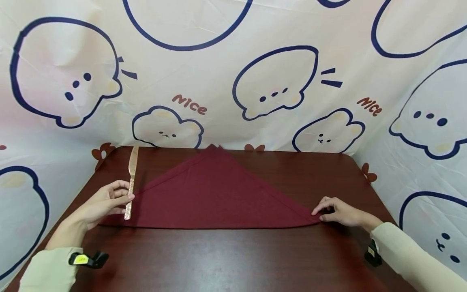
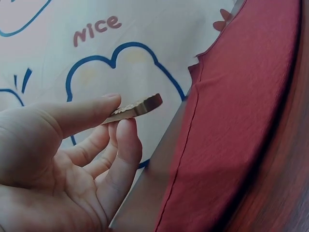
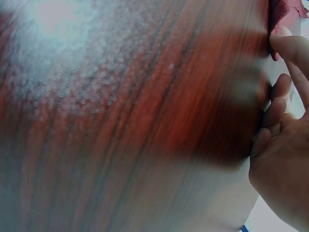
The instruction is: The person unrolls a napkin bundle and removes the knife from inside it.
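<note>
A dark red cloth napkin [image 1: 219,194], folded into a triangle, lies on the table with its point toward the back. Over its left corner, my left hand [image 1: 109,200] holds a gold table knife [image 1: 133,162] by its textured handle, blade pointing away. The left wrist view shows the thumb and fingers pinching the end of the knife handle [image 2: 140,107], with the red napkin [image 2: 241,121] beyond. At the napkin's right corner, my right hand [image 1: 339,211] pinches the tip between thumb and forefinger. In the right wrist view a bit of that napkin corner [image 3: 282,19] shows at the fingertips.
The dark brown wooden table [image 1: 226,259] extends in front of the napkin. A pale sheet [image 1: 215,77] printed with cartoon outlines hangs behind the table and at both sides. Each wrist carries a black strap [image 1: 89,259].
</note>
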The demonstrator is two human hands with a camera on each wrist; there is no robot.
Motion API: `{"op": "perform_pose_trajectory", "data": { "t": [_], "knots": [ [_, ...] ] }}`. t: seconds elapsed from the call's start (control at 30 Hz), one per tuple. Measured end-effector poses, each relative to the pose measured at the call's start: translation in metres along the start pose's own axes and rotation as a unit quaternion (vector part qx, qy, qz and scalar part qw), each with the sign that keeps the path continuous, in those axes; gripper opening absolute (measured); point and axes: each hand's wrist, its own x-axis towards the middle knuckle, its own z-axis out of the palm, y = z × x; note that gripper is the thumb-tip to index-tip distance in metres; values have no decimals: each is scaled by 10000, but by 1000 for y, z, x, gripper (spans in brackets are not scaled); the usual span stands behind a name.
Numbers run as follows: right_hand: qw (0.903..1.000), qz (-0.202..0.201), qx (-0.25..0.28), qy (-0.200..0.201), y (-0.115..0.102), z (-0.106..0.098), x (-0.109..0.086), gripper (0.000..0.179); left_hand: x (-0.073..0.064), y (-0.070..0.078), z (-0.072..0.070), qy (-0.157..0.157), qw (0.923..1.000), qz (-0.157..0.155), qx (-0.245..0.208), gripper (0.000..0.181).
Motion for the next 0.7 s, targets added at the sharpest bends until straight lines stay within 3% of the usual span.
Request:
{"op": "perform_pose_trajectory", "data": {
  "t": [0.27,0.7],
  "knots": [
    [9999,-159,-15,-27,-2,-1,2,18,11,5,15,-167,9995,60,-253,17],
    [9998,-173,-52,-10,-3,-1,2,18,27,15,47,-180,9981,-49,-595,21]
  ]
}}
